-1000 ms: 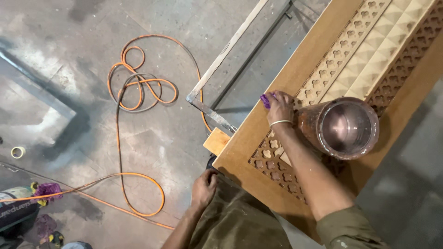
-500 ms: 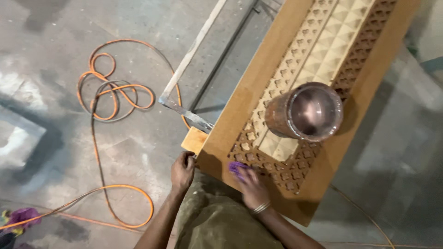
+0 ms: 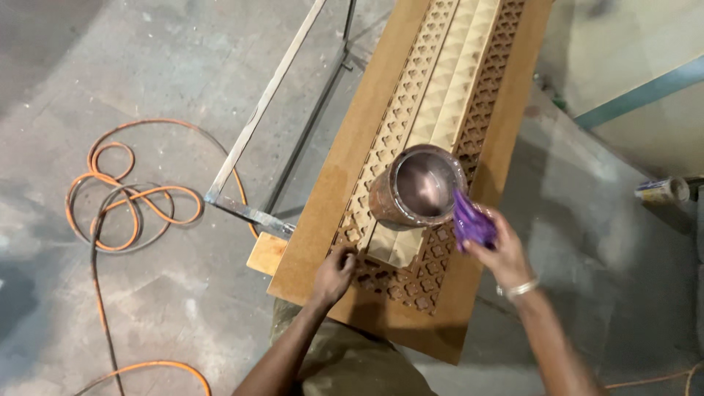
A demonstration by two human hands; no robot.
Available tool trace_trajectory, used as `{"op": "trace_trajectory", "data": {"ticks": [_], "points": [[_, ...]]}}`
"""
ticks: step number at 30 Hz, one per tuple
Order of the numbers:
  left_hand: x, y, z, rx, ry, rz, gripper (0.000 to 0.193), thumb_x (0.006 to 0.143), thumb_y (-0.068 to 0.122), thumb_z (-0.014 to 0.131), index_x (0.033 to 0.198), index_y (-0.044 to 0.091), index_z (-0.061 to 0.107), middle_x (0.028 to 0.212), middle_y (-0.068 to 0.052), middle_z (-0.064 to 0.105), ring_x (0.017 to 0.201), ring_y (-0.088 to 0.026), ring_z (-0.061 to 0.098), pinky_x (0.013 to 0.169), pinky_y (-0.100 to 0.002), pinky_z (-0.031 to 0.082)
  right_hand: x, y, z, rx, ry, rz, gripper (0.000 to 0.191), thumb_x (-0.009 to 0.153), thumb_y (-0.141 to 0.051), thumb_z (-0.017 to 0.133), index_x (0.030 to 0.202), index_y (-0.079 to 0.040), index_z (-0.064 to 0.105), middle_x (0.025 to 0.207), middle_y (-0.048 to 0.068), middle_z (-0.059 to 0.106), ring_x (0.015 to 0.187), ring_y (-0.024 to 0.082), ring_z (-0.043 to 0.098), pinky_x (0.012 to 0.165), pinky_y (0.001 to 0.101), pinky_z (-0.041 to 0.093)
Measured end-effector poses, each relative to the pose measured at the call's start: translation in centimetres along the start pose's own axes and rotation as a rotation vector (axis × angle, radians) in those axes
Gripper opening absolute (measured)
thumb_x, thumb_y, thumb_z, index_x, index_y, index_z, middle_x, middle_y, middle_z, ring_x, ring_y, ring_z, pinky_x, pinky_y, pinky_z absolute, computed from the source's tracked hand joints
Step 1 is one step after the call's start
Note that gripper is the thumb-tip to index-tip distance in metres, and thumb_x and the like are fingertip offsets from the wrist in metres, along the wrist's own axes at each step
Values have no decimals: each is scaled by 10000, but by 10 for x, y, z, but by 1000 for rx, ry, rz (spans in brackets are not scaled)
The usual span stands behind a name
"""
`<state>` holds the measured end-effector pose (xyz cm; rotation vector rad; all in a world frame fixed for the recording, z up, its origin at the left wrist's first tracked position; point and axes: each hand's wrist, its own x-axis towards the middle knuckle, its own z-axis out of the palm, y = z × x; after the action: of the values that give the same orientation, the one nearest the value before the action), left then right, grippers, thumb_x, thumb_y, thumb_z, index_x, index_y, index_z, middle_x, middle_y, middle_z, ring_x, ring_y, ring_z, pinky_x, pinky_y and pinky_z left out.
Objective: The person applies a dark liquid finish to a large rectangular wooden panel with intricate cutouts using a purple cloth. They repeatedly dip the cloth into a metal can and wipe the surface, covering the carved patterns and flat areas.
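A long brown wooden panel point(image 3: 352, 161) with carved lattice strips and a raised pyramid strip runs away from me. On its near part stands an open metal can point(image 3: 416, 188) with dark liquid inside. My right hand point(image 3: 502, 253) grips a purple cloth point(image 3: 471, 222) just right of the can, over the right lattice strip. My left hand point(image 3: 334, 275) rests with its fingertips on the near left lattice, close to the panel's near end, holding nothing.
An orange cable point(image 3: 132, 205) lies coiled on the grey concrete floor at the left. A metal frame point(image 3: 253, 150) and a small wooden block point(image 3: 265, 253) sit beside the panel's left edge. A small can point(image 3: 662, 190) lies at the far right.
My right hand has carried the purple cloth from the panel's near edge up to the right side of the can. My left hand has moved onto the lattice. The view has shifted.
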<state>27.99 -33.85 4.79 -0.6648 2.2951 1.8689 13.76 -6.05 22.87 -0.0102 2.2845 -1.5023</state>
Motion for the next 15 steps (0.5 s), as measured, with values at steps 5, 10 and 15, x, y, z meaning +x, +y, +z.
{"op": "trace_trajectory", "data": {"ticks": [5, 10, 15], "points": [[18, 56, 7, -31, -103, -45, 320, 973, 282, 559, 1206, 97, 677, 911, -129, 753, 850, -227, 741, 790, -362, 574, 57, -96, 53, -627, -163, 67, 715, 844, 52, 616, 1499, -150, 413, 1245, 159, 645, 967, 283, 723, 760, 298, 655], [27, 66, 1, -126, -102, 21, 286, 974, 230, 566, 1179, 64, 677, 920, -120, 772, 802, -188, 754, 743, -341, 584, 115, -101, 81, -1211, -277, 61, 629, 909, 53, 565, 1502, -119, 446, 1140, 224, 692, 893, 317, 766, 770, 357, 627], [34, 69, -6, -186, -164, -166, 283, 990, 219, 530, 1201, 78, 656, 951, -103, 778, 693, -158, 752, 678, -307, 606, 159, -49, 92, -1374, -331, -91, 328, 914, 18, 565, 1212, -39, 689, 1162, 223, 705, 989, 363, 719, 879, 451, 600]]}}
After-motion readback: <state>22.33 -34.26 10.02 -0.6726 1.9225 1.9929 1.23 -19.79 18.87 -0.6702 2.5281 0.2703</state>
